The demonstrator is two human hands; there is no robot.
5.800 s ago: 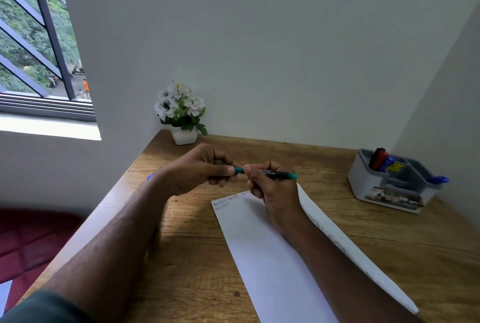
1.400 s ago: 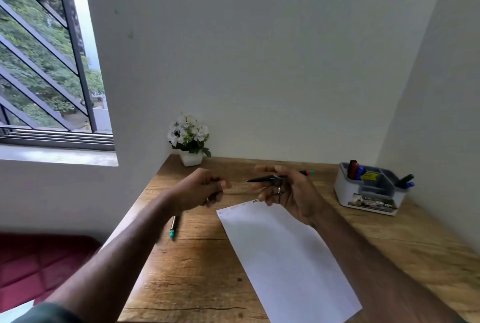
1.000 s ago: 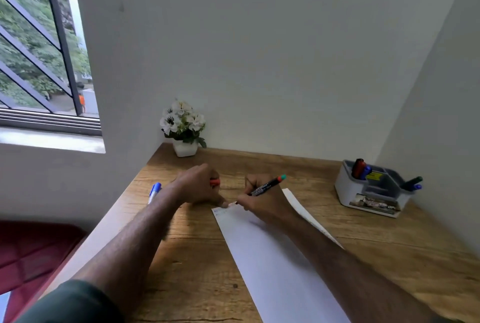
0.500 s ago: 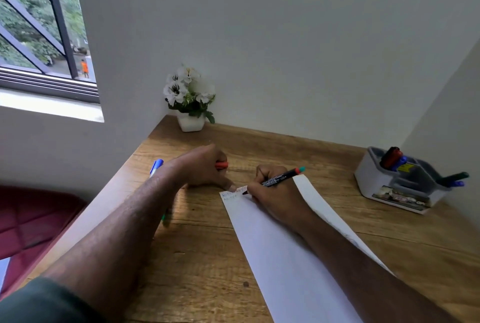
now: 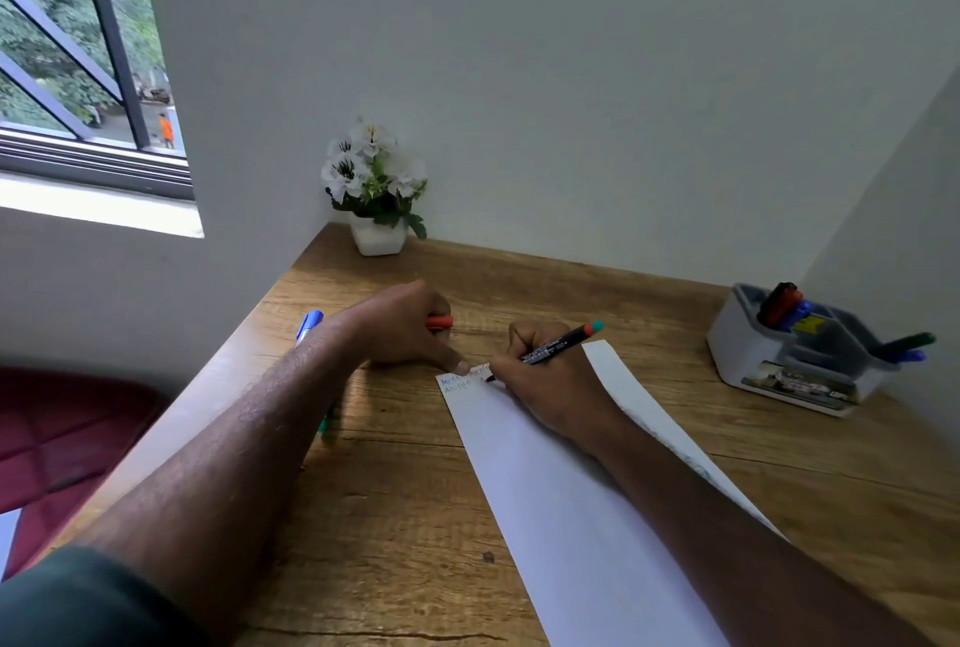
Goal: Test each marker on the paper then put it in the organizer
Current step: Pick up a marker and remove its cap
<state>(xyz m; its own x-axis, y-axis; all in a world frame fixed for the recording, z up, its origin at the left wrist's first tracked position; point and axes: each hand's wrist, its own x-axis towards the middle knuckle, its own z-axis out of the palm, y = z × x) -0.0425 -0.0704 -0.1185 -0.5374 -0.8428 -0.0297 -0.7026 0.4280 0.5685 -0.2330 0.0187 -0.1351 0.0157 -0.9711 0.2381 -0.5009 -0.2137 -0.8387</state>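
I see the marker (image 5: 558, 346) pinched in my right hand (image 5: 550, 386), its tip on the far corner of the paper (image 5: 571, 506). My left hand (image 5: 402, 329) curls in a tight grip round an orange cap (image 5: 440, 322), one fingertip pinning the sheet. The wooden worktop (image 5: 395, 516) fills a white-walled alcove — grey organizer (image 5: 769, 365) at right, flower pot (image 5: 377, 238) in the far corner, window (image 5: 78, 48) at left.

A wooden desk (image 5: 649, 313) fills a corner between plain white walls (image 5: 545, 74), with a small white pot of white flowers (image 5: 376, 189) at its far left corner, a daylit barred window (image 5: 78, 64) to its left, and a dark red cushioned seat (image 5: 67, 433) beside its left edge.
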